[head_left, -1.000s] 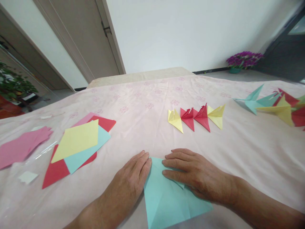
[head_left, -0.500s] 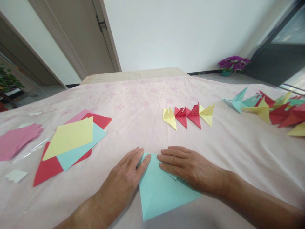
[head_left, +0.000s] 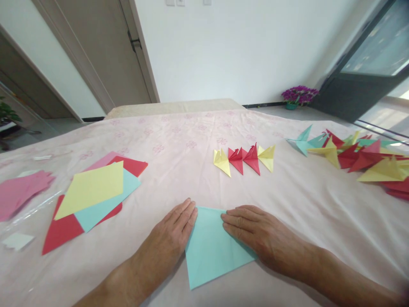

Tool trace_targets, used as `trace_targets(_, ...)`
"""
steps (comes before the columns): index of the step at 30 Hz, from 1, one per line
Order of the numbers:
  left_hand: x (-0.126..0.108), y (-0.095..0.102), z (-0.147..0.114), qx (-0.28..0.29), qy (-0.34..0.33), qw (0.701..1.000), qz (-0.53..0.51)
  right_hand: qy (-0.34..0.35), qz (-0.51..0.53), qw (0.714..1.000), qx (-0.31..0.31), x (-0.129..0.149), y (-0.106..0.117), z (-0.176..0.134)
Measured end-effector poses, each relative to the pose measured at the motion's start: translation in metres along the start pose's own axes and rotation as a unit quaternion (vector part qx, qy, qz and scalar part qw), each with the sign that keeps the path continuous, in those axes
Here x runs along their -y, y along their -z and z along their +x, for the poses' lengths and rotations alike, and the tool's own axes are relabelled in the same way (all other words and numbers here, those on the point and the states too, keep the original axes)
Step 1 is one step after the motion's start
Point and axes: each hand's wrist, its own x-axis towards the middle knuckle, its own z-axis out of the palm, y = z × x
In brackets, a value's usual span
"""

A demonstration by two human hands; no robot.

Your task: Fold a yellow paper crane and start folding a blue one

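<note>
Teal paper [head_left: 211, 249] at lower centre of the worktop [head_left: 319, 213], left hand [head_left: 174, 230] flat on its left edge, right hand [head_left: 255, 232] flat on its right corner, fingers pressed together, pinching nothing, folded shapes [head_left: 244, 158] above

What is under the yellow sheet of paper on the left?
Under the yellow sheet lies a teal sheet, then red paper and a pink edge. How many more sheets lie beneath is hidden.
</note>
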Motion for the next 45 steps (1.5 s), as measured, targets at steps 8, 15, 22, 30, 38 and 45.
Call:
trace_targets(8,-0.007,0.004,0.002,0.033,0.031,0.999,-0.007,-0.135,-0.080,0.985,0.076,0.031,0.004,0.024)
trace_targets(15,-0.017,-0.002,0.008,0.052,0.081,0.995,-0.001,-0.216,-0.276,0.937,0.005,0.051,-0.039,0.051)
trace_targets(22,-0.015,-0.008,0.006,0.105,0.145,0.984,-0.018,-0.243,-0.346,0.904,0.069,0.051,-0.039,0.028)
trace_targets(30,0.004,0.010,-0.004,0.095,0.261,0.957,-0.087,-0.292,-0.361,0.881,0.091,0.061,-0.039,0.025)
trace_targets(38,-0.014,0.035,-0.033,0.059,0.381,0.889,-0.248,-0.317,-0.333,0.885,0.065,0.097,-0.034,0.035)
trace_targets(45,0.015,0.038,-0.008,0.146,0.367,0.882,-0.258,-0.257,-0.235,0.936,0.044,0.136,-0.031,0.034)
